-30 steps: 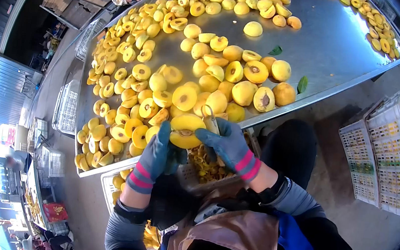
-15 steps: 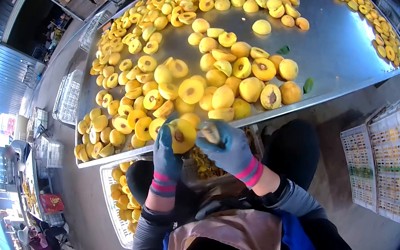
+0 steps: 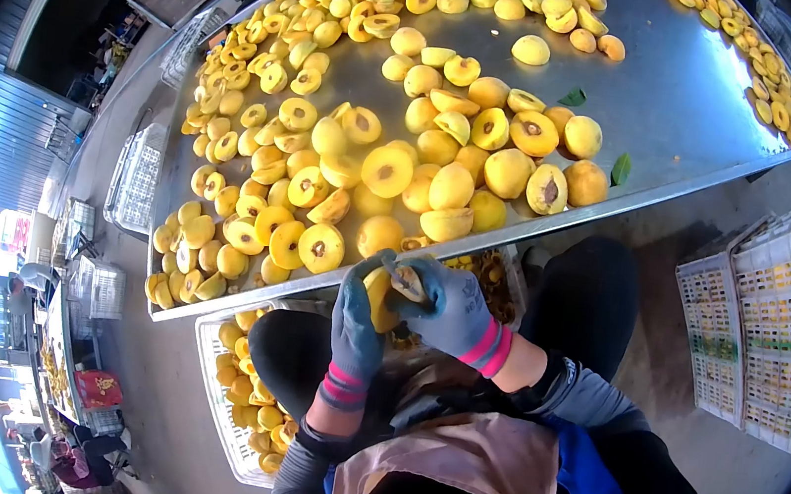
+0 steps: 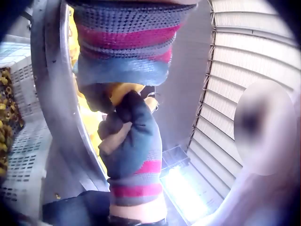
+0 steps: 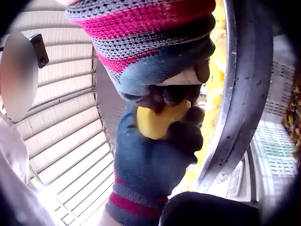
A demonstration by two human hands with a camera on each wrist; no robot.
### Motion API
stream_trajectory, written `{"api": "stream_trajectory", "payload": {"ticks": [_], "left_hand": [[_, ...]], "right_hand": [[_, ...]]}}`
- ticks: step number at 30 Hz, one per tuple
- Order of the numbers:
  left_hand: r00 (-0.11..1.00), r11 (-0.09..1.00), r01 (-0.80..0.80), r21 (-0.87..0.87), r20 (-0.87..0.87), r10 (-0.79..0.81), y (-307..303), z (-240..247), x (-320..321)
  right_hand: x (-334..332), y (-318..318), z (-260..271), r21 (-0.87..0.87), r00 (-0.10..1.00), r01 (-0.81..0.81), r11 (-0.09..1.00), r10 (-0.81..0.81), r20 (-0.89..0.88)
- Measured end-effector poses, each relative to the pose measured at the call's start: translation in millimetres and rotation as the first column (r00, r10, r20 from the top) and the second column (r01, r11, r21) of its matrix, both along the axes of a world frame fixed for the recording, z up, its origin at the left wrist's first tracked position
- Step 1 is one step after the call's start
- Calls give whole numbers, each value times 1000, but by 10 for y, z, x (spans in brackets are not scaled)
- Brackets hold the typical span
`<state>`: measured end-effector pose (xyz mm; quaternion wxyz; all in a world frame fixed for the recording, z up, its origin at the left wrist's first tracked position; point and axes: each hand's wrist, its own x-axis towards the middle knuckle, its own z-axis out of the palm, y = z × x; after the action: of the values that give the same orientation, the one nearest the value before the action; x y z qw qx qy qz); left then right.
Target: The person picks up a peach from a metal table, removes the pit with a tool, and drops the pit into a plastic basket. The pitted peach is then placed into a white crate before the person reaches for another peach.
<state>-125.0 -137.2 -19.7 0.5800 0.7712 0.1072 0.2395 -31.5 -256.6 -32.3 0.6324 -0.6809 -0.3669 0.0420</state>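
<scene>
Table [image 3: 656, 91]: bare steel sheet with a raised rim, running from the upper right of the head view down to the lower left.
Cut halves [image 3: 320, 247]: yellow fruit halves, many face up with dark pit hollows, packed thick across left and centre.
Whole fruits [image 3: 585, 183]: a few uncut ones by the near rim, right of centre.
Lone fruit [image 3: 531, 50]: apart on bare metal, upper centre.
Leaves [image 3: 572, 97]: two green ones, right of centre, one by the near rim.
Far row [image 3: 717, 8]: small pieces along the upper right edge.

Head view down onto table [image 3: 656, 91]; close upward wrist views, same fruit [image 5: 157, 122].
</scene>
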Motion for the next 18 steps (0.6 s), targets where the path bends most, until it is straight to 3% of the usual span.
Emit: {"api": "stream_trajectory", "payload": {"ticks": [1,3,4,7,8,9,10,13,18], "left_hand": [[1000,999,-10,40,5,10,-7,-39,14],[998,938,65,-341,42,-54,31,-17,38],[996,853,83,-515,66,-58,48,0,49],[999,928,2,-373,42,15,189,-45,63],[998,998,-57,-21,40,58,204,-65,64],[994,937,-105,334,50,93,209,-79,66],[990,806,-128,578,22,141,154,60,91],[985,814,-167,557,64,159,165,-18,86],[980,964,-197,179,75,187,-7,50,136]], "right_hand": [[-29,-13,-16,-25,999,-26,999,27,40],[-112,-30,-44,-79,989,-70,994,79,124],[-187,-48,7,-219,980,-111,970,143,137],[-215,-176,206,-162,974,-175,971,194,113],[-205,-166,175,-34,991,-66,997,69,116],[-191,-164,122,-77,992,-56,995,64,106],[-169,-170,76,-122,994,-44,992,56,97],[-143,-179,86,-183,995,-26,983,43,88],[-143,-107,6,-100,998,1,995,6,66]]}}
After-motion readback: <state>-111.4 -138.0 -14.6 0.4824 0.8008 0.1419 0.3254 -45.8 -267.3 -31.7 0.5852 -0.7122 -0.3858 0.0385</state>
